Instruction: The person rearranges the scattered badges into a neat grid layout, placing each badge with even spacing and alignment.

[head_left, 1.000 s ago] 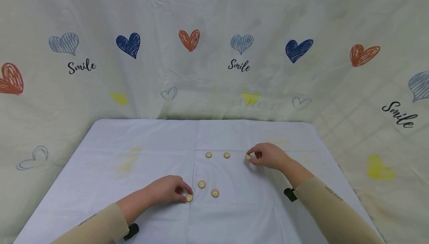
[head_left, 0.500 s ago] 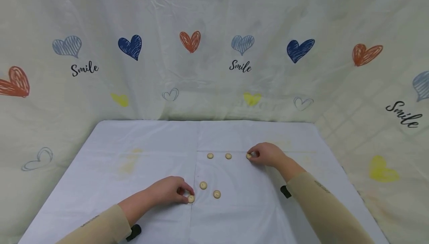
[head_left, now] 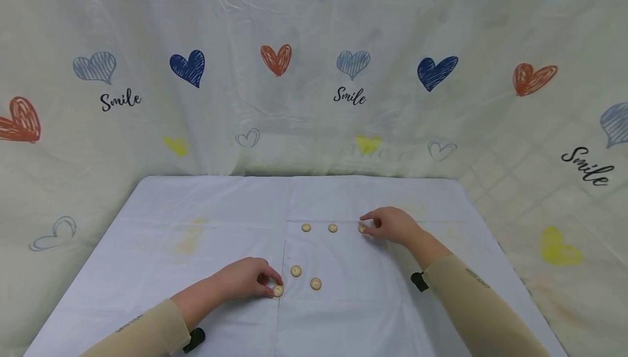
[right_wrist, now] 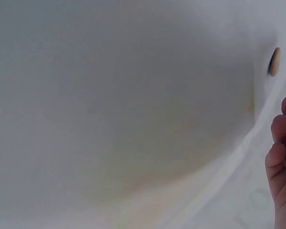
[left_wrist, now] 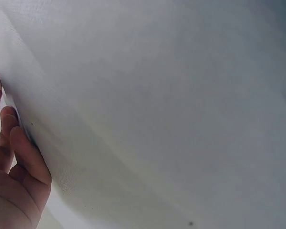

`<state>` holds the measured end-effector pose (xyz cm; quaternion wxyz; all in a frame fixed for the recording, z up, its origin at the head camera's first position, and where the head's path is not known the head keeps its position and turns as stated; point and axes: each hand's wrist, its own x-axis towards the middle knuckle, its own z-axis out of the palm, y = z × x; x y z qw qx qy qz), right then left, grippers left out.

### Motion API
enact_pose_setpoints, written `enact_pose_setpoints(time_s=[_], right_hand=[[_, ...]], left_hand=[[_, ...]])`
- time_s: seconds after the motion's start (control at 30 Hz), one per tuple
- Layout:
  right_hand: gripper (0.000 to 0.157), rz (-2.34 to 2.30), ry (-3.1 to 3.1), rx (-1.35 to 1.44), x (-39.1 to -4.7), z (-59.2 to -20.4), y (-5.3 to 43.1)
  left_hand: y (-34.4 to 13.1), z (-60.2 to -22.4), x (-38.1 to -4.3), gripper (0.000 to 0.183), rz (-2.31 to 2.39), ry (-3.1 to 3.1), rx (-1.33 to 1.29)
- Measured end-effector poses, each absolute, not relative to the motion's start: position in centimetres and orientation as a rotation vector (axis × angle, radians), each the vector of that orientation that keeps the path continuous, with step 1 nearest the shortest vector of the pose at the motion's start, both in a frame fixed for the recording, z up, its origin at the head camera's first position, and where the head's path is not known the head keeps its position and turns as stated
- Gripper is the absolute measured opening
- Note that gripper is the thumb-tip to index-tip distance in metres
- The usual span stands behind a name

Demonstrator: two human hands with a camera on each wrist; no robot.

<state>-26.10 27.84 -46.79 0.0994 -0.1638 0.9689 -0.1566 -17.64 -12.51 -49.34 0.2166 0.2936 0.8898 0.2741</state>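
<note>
In the head view my left hand (head_left: 245, 279) pinches a round, pale wooden button (head_left: 278, 290) between thumb and index finger on the white cloth. Beside it lie two similar buttons, one farther back (head_left: 296, 271) and one to the right (head_left: 316, 284). My right hand (head_left: 394, 226) is over the far right button (head_left: 362, 229), its index finger lifted off and the thumb at the button's edge. That button lines up with two more, a middle button (head_left: 332, 228) and a left button (head_left: 306, 227). The left wrist view shows only part of the left hand (left_wrist: 19, 176).
White cloth (head_left: 216, 199) with faint creases and yellow stains covers the table. A hanging sheet (head_left: 304, 8) printed with hearts and "Smile" stands behind it and along the sides. One button (right_wrist: 274, 62) also shows at the right wrist view's edge.
My right index finger has come up off the far right button, which it pinched with the thumb before. The left hand keeps its hold in place; the head view shifts slightly.
</note>
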Motion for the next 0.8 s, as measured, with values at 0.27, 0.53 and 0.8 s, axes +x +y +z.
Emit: enact_pose_setpoints(time_s=[0.27,0.53,0.8], right_hand=[[0.035,-0.56,2.834,-0.503,-25.6,-46.6,27.8],[0.032,-0.652,2.731,-0.517,-24.3,-46.4,26.2],[0.03,-0.567,2.636,-0.677,-22.3,-46.7,22.5]], left_hand=[[-12.4,-49.2,-17.6,0.018,0.764,2.462,0.824],[-12.5,-49.1,-17.4,0.018,0.765,2.472,0.851],[-12.5,-49.3,-17.5,0.018,0.752,2.477,0.845]])
